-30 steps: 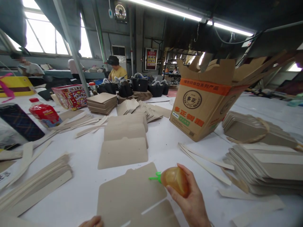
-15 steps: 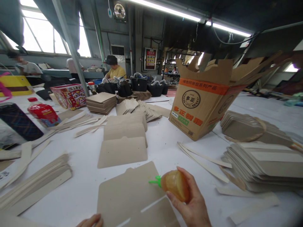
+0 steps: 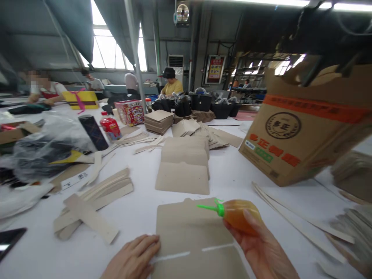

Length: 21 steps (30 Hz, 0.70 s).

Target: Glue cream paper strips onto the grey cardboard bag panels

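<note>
My right hand [image 3: 261, 242] is closed around a squeeze bottle [image 3: 242, 213] of amber liquid, probably glue. Its thin green nozzle points left, above the upper part of a grey-brown cardboard sheet [image 3: 186, 228]. Two white lines, stripes or slots, cross this sheet's middle, and a small tab stands on its far edge. On the sheet's left edge rests my left hand [image 3: 135, 255], fingers laid flat and close together, holding nothing. Just beyond lies an overlapping row of similar cardboard sheets [image 3: 183, 176].
A large printed carton [image 3: 276, 135] stands at right. Cardboard strips [image 3: 99, 205] lie at left, and long thin strips [image 3: 290, 217] at right. Farther back are a cardboard stack [image 3: 158, 122], a red bottle [image 3: 110, 126] and black bags [image 3: 200, 102]. Several people sit working behind.
The view has turned left, so the scene sits farther right. My left hand shows more fully on the sheet's edge. The bottle has tipped flatter, its nozzle shifting left over the sheet.
</note>
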{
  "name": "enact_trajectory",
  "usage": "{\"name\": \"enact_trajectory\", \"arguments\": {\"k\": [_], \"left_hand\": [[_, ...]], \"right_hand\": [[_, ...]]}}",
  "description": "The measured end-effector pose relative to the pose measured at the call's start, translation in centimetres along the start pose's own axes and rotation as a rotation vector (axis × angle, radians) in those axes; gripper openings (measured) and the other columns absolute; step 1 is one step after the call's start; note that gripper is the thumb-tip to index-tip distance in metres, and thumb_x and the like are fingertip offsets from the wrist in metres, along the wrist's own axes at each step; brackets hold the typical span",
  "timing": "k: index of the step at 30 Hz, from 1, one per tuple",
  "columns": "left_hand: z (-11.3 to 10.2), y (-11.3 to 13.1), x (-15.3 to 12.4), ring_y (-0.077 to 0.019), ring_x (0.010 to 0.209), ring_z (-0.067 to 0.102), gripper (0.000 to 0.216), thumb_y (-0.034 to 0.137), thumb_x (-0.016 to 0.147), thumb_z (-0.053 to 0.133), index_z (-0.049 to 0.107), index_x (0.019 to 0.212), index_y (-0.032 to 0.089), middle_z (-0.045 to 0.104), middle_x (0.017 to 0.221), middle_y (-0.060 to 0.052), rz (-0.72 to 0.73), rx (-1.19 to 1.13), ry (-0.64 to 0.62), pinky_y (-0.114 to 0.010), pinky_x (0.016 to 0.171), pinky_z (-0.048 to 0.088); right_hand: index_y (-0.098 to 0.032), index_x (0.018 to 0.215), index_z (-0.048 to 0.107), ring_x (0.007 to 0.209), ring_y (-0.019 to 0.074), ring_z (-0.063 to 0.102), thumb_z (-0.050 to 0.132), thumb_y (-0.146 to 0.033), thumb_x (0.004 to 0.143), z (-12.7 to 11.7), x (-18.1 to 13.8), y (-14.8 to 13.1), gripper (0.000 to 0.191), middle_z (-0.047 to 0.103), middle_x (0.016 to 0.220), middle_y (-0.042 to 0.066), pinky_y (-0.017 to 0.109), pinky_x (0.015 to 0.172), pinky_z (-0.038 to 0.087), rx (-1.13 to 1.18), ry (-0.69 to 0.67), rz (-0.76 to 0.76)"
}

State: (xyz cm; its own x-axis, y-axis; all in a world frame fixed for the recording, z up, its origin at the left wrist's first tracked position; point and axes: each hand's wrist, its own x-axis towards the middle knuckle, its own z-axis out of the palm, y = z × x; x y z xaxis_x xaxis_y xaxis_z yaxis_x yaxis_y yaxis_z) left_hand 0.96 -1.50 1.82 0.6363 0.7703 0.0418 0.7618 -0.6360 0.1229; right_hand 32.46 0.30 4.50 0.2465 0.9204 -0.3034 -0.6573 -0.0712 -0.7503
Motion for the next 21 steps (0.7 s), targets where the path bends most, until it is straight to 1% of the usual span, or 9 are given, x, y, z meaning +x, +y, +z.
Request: {"name": "enact_trajectory", "arguments": {"k": [1,3,6,9,12,15,21], "left_hand": [[-0.9,0.5,0.2,-0.0149,0.107,0.060,0.038,0.021,0.083,0.053,0.054,0.119,0.034,0.061,0.122,0.006,-0.029,-0.031,-0.007,-0.024,0.092,0.049],[-1.8,1.1,0.4,-0.0157,0.107,0.059,0.037,0.018,0.082,0.052,0.055,0.117,0.032,0.061,0.121,0.005,-0.075,-0.076,-0.007,-0.025,0.092,0.049],[-1.8,1.4,0.4,-0.0161,0.106,0.059,0.037,0.014,0.081,0.051,0.055,0.115,0.030,0.061,0.121,0.004,-0.097,-0.112,-0.016,-0.027,0.092,0.049],[-1.5,1.3,0.4,-0.0162,0.105,0.058,0.038,0.012,0.081,0.049,0.054,0.115,0.028,0.061,0.120,0.003,-0.104,-0.123,-0.042,-0.028,0.093,0.048],[-1.7,1.1,0.4,-0.0164,0.107,0.057,0.038,0.012,0.082,0.048,0.053,0.117,0.028,0.060,0.122,0.002,-0.103,-0.124,-0.079,-0.029,0.093,0.048],[-1.9,0.9,0.5,-0.0172,0.108,0.056,0.039,0.012,0.082,0.049,0.052,0.118,0.026,0.059,0.124,0.001,-0.092,-0.126,-0.091,-0.029,0.094,0.047],[-1.7,0.8,0.4,-0.0166,0.106,0.057,0.038,0.012,0.080,0.051,0.054,0.114,0.027,0.061,0.121,0.002,-0.086,-0.158,-0.066,-0.028,0.093,0.048]], "right_hand": [[-0.020,0.103,0.059,0.099,0.0315,0.063,0.073,-0.036,0.070,0.4,-0.2,0.7,0.039,0.065,0.110,0.012,0.050,0.086,0.051,-0.061,-0.030,-0.011],[-0.021,0.109,0.055,0.094,0.0321,0.064,0.076,-0.038,0.066,1.3,-0.6,2.3,0.051,0.066,0.106,0.012,0.050,0.081,0.053,-0.203,-0.071,-0.046],[-0.022,0.118,0.048,0.089,0.0287,0.065,0.077,-0.041,0.062,2.7,-1.2,4.7,0.066,0.066,0.103,0.009,0.044,0.080,0.053,-0.462,-0.105,-0.170],[-0.023,0.118,0.049,0.095,0.0261,0.062,0.076,-0.040,0.062,4.0,-1.6,6.2,0.065,0.064,0.107,0.007,0.035,0.083,0.051,-0.647,-0.129,-0.321],[-0.023,0.117,0.051,0.098,0.0253,0.061,0.076,-0.036,0.061,5.0,-1.7,6.9,0.062,0.062,0.111,0.006,0.029,0.078,0.052,-0.710,-0.153,-0.388],[-0.023,0.117,0.051,0.099,0.0256,0.061,0.075,-0.037,0.062,5.4,-1.8,7.1,0.061,0.062,0.113,0.006,0.029,0.076,0.053,-0.714,-0.154,-0.401],[-0.024,0.117,0.051,0.100,0.0251,0.060,0.074,-0.038,0.063,5.0,-1.9,7.3,0.060,0.061,0.113,0.006,0.031,0.083,0.051,-0.762,-0.125,-0.429]]}}
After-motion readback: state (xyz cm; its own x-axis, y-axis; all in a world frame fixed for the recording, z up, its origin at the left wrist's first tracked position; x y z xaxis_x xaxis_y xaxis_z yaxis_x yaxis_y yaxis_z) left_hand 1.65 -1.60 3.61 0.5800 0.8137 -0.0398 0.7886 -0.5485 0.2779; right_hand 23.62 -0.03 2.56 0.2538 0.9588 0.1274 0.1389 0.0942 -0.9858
